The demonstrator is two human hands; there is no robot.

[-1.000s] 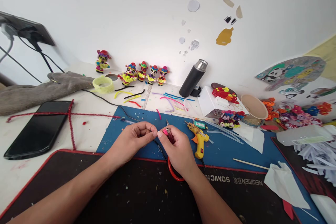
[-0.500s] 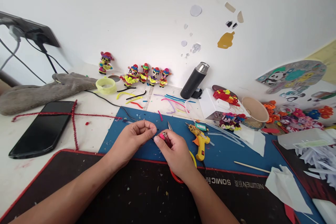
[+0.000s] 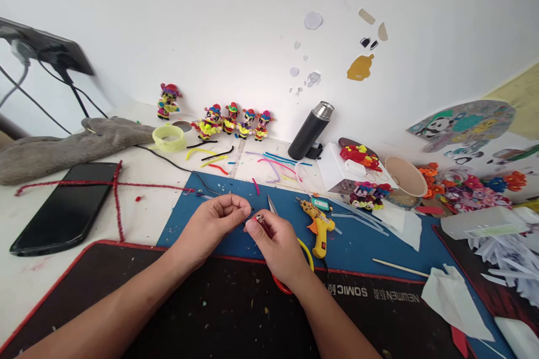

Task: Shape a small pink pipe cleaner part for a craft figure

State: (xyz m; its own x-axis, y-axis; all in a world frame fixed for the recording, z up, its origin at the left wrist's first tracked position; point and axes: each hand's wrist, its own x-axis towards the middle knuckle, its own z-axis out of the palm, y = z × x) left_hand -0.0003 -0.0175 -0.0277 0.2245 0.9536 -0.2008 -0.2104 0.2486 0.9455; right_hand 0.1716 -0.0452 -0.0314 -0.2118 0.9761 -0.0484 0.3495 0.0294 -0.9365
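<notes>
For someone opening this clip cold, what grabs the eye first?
Probably the bright little figures along the foot of the white wall. Next, the yellow glue gun, just right of the right hand, and the red fuzzy strip crossing the black phone at far left.

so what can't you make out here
All in the head view:
dark bit at the left hand: too small to identify
red object in the right hand: partly covered by fingers
scissors, middle: behind the right hand
grey branch, left end: cut off by picture edge
</notes>
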